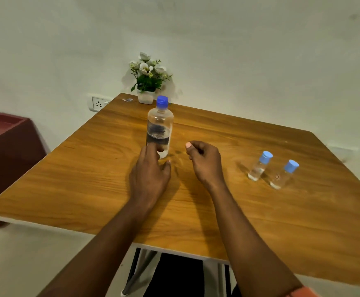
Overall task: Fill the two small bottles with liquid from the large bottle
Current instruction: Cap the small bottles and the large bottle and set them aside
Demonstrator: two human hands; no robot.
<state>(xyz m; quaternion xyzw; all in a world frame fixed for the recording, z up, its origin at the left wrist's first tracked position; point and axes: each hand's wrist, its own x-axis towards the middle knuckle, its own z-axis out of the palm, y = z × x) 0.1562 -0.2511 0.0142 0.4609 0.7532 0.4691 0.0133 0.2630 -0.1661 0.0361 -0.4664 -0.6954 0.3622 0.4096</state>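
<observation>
- A pale wall (239, 50) backs a wooden table (89, 179). At the table's far edge stand a pot of white flowers (147, 82) and, on the wall beside it, a socket (98, 103). A red-brown cabinet (5, 142) sits off to the left.
- The large bottle (160, 123) stands upright near the middle of the table with its blue cap (162, 101) on.
- It is thin clear plastic, so it will likely flex under a hard squeeze and may be slick. With liquid inside, it is probably the heaviest item here.
- The dark label band around its middle looks like the firmest and least slippery place to hold it.
- Its contents are clear, and the fill level cannot be made out.
- The left hand (149, 174) is at the bottle's base. Its fingers are stretched out with the thumb spread, and they are at or touching the lower wall but not wrapped round it.
- The right hand (204, 161) hovers just beside the bottle. Its fingers are curled toward the palm, and nothing shows in them.
- The nearer small bottle (282, 175) and the farther small bottle (259, 167) stand close together, well to the right, both capped in blue.
- They look light and easy to tip, so each probably needs steadying by the body while it is filled.
- Whether either holds any liquid cannot be told.
</observation>
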